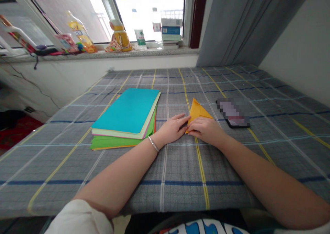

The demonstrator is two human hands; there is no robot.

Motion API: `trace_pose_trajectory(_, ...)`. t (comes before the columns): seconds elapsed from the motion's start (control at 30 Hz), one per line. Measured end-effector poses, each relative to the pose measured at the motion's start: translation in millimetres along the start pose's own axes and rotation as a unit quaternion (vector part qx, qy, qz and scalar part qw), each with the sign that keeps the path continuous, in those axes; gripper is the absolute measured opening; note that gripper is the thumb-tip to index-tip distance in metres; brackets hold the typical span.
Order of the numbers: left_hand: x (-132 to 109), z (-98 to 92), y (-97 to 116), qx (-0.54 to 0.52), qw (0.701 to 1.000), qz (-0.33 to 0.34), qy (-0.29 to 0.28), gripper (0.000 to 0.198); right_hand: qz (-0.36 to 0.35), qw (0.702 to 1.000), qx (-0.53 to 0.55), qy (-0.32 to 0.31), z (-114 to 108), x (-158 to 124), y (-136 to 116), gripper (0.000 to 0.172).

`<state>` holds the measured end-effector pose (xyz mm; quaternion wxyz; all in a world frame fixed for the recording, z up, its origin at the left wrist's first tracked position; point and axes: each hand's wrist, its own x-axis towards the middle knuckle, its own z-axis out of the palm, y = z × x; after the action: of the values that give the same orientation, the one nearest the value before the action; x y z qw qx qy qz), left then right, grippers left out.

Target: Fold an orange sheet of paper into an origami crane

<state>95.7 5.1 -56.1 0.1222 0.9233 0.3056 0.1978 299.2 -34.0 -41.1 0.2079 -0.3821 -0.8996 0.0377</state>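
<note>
- Folded orange paper [195, 109] is on the plaid cloth [180, 172], between the paper stack [126, 110] and the phone [233, 115]. Right hand [206, 129] has its lower part gripped; left hand [173, 128] has fingers on the left edge, can't tell if they're pinching.
- Main risk imo: cloth looks soft, so pressing could leave a crooked crease.
- Ease up too soon and the layers might spring open.
- Containers: drink bottle [84, 36], yellow bottle [119, 38], tube [140, 39] on the windowsill [100, 57]. Can't really make out what's inside.
</note>
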Motion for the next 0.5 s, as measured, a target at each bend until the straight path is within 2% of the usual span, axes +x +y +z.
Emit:
trace_pose_trajectory(0.13, -1.3, -1.3, 1.9, 0.029, 0.999, 0.026, -0.023, 0.043, 0.018, 1.0, 0.004, -0.023, 1.1, 0.4, 0.2, 0.009)
trace_pose_trajectory(0.23, -1.6, -2.4, 1.2, 0.046, 0.998, 0.043, -0.029, 0.04, 0.003, 0.999, 0.03, -0.027, -1.1, -0.3, 1.0, 0.01)
trace_pose_trajectory(0.37, -2.4, -5.1, 1.3, 0.053, 0.997, 0.039, -0.043, 0.045, 0.014, 0.998, 0.05, -0.021, -4.3, -2.7, 4.4, 0.01)
trace_pose_trajectory(0.5, -3.6, -7.6, 3.3, 0.051, 0.995, 0.031, -0.08, 0.049, 0.037, 0.997, 0.069, -0.018, -3.3, -3.9, 8.4, 0.012)
